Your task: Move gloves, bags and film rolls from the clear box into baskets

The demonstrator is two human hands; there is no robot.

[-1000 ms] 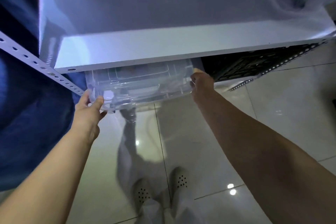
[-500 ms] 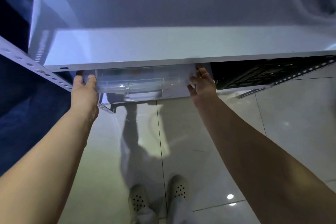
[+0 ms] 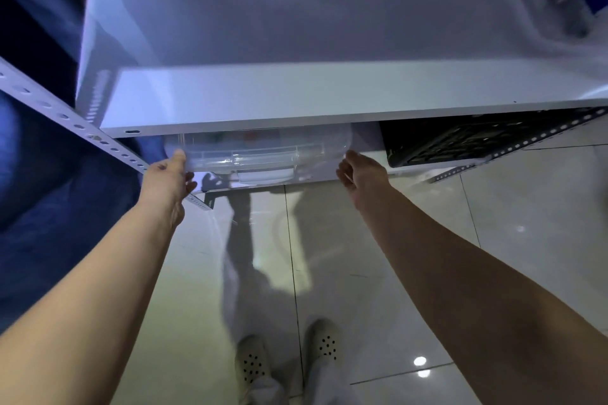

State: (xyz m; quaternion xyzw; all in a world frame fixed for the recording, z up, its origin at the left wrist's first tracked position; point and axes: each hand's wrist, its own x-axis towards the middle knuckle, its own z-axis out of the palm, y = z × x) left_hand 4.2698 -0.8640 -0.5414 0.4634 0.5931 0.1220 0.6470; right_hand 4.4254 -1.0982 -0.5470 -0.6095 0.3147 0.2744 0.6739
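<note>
The clear lidded plastic box (image 3: 260,154) sits on the lower shelf under the white metal shelf board (image 3: 296,99), long axis along the shelf front, short ends facing the hands; left hand (image 3: 166,179) lies flat against its left end; right hand (image 3: 362,174), loosely curled, hovers just beside the right end, gripping nothing; this two-sided placement probably serves sliding the box; a black slatted basket (image 3: 460,138) stands to its right.

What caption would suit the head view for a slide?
Both hands, left hand and right hand, at the ends of a clear box under a white shelf.
</note>
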